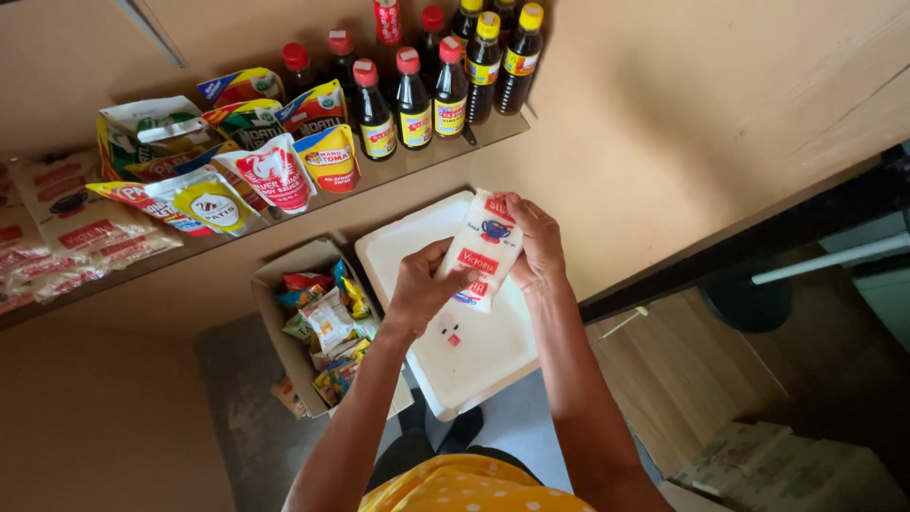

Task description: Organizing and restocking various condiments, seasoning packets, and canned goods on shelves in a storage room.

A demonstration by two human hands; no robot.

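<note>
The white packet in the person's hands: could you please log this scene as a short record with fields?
held item: white packet with red and blue print
left hand: grips the packet's lower left edge
right hand: grips its upper right edge
beneath: white tray
beside tray: cardboard box of colourful sachets
shelf: dark sauce bottles, stand-up pouches

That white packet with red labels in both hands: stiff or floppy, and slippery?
The white packet probably flexes: it looks like a thin soft pouch, held flat between the left hand and right hand. Its film looks smooth, so perhaps slippery. Likely light, as fingertips alone support it.
</note>
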